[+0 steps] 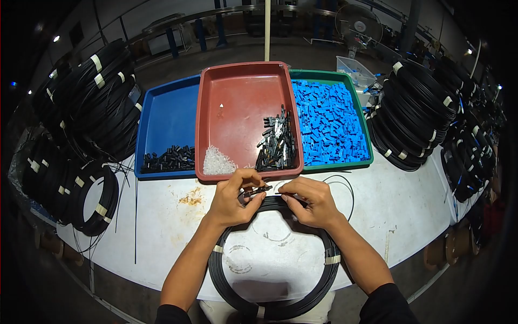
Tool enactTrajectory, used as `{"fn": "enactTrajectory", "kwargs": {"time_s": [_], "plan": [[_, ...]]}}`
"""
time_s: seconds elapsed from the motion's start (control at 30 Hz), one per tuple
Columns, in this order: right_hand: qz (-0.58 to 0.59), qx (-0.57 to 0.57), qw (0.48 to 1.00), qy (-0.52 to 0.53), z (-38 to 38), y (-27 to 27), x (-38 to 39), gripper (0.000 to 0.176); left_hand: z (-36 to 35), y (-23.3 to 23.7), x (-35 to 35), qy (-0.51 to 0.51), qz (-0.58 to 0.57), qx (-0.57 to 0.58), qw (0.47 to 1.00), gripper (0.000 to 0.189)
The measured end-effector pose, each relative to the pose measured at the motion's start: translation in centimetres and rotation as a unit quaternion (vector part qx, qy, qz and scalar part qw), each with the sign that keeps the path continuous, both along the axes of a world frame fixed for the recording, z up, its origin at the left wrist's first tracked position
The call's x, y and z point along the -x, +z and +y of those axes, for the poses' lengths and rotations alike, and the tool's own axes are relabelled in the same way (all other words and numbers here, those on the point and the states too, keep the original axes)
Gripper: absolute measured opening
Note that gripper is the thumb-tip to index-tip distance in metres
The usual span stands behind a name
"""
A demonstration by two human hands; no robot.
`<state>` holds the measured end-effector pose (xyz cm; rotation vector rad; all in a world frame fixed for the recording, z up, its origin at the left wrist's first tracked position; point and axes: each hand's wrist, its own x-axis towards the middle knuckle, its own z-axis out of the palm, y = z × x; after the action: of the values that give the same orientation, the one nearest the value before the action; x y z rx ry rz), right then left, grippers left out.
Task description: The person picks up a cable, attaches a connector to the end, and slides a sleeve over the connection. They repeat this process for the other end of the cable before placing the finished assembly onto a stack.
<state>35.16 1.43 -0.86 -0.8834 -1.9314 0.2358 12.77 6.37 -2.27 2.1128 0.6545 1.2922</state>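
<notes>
A small black connector (261, 190) is pinched between the thumb and fingers of my left hand (233, 198). Facing it across a small gap, my right hand (312, 201) has its thumb and forefinger closed on the end of a thin black cable (279, 193). Both hands are over the far side of a coil of black cable (216, 267), bound with pale tape and lying at the front edge of the white table (275, 237). My fingers partly hide the connector and the cable end.
Behind my hands, a red tray (243, 97) holds black connectors and small clear pieces. A blue tray (167, 119) with black parts and a green tray (368, 146) of blue pieces flank it. Stacked cable coils stand left (102, 102) and right (415, 113).
</notes>
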Motion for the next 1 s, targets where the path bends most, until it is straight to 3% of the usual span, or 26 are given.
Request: {"fn": "enactTrajectory", "kwargs": {"time_s": [0.17, 1.0], "plan": [[0.008, 0.001, 1.000, -0.007, 0.2, -0.4, 0.0, 0.013, 0.5, -0.5, -0.2, 0.006, 0.048, -0.101, 0.994, 0.041], [-0.015, 0.055, 0.998, -0.036, 0.1, -0.6, -0.1, 0.009, 0.2, 0.7, 0.0, 0.014, 0.073, -0.155, 0.985, 0.040]]}}
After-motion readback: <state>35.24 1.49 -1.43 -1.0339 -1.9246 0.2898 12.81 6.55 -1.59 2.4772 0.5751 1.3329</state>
